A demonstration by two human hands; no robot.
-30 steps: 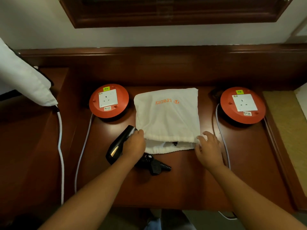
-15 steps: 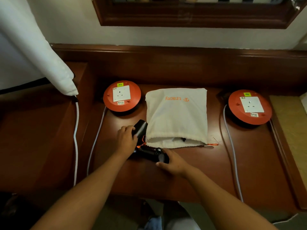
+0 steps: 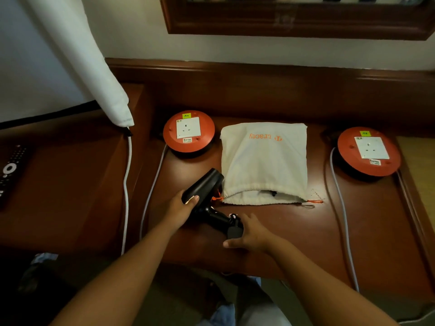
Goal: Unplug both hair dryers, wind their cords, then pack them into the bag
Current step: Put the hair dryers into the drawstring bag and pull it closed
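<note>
A black hair dryer lies on the wooden table, just left of the white drawstring bag. My left hand grips the dryer's barrel, thumb on top. My right hand holds the end of its handle with the wound cord and plug. The bag's mouth faces me, slightly open, and something black shows inside it. Two orange cord reels stand on either side of the bag, the left one and the right one, each with nothing plugged into its socket.
White cables run from the reels over the table's front edge. A white curtain hangs at the left above a lower wooden surface with a remote control. A raised wooden ledge lines the back.
My right hand left the bag's mouth and took hold of the dryer's handle end. My left hand shifted onto the barrel. The view swung rightward and nearer.
</note>
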